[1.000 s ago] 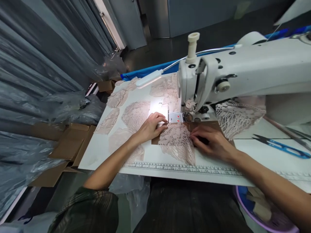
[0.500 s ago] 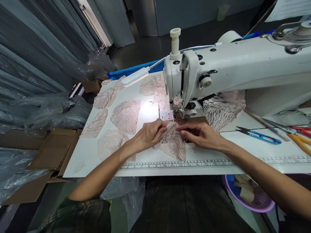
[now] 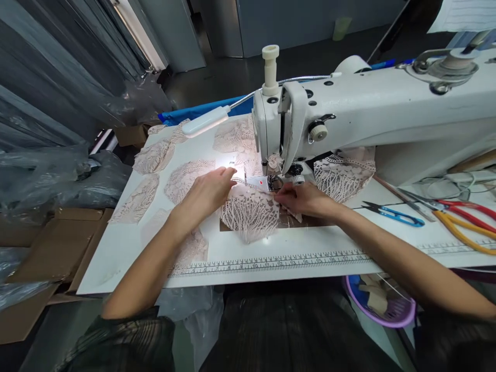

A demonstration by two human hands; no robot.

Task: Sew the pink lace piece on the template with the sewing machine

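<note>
A pale pink lace piece [image 3: 251, 213] lies spread in front of the needle area of a white sewing machine [image 3: 337, 111]. At its upper left edge, my left hand [image 3: 211, 190] has its fingers closed on the lace. My right hand [image 3: 304, 199] pinches the lace's right end, close to the presser foot [image 3: 274, 182]; a folded bit of lace shows below those fingers. The lace's top edge runs between both hands, just before the metal needle plate [image 3: 253, 182]. Part of the lace covers a brown plate [image 3: 310, 222] on the table.
More lace pieces [image 3: 186, 178] lie on the white table [image 3: 112, 253] at the left. Another lace piece [image 3: 344, 173] sits under the machine arm. Blue thread snips [image 3: 395, 213] and scissors [image 3: 465, 222] lie right. A printed ruler [image 3: 271, 263] runs along the front edge; a purple basket [image 3: 403, 312] stands below.
My left hand has moved left and up, and the lace now lies opened out instead of bunched between the hands. My right hand has moved slightly up towards the presser foot. The view has shifted.
</note>
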